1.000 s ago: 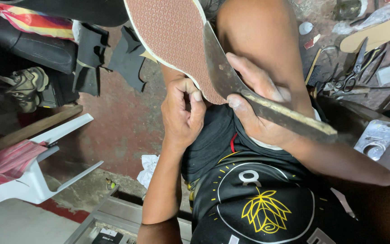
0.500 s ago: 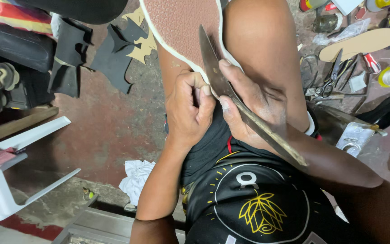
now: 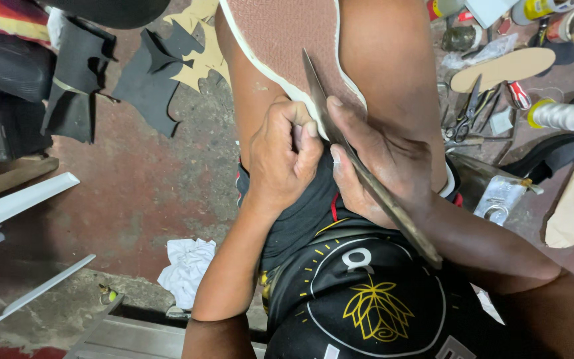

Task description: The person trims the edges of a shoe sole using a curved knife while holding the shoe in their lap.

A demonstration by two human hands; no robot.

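A brown textured shoe sole [image 3: 280, 33] with a cream edge lies across my bare thighs. My left hand [image 3: 280, 156] pinches the near end of the sole, its fingers curled around the cream rim. My right hand [image 3: 383, 163] grips a long flat dark knife [image 3: 360, 166]. The blade tip rests on the sole just above my fingers, and the handle end runs back over my right forearm. Both hands sit close together over my lap, above my black shirt with a yellow flower print.
Dark and tan cut leather scraps [image 3: 147, 73] lie on the red concrete floor at the upper left. A white plastic chair [image 3: 14, 219] stands at the left, a crumpled white cloth [image 3: 187, 262] below. At the right are scissors [image 3: 463, 116], a tan insole [image 3: 503, 66], a thread spool [image 3: 559, 114] and a metal tin [image 3: 499, 199].
The view has dropped closer to my lap. The sole has shifted up and towards me, and the knife blade has slid further along its near edge between my hands.
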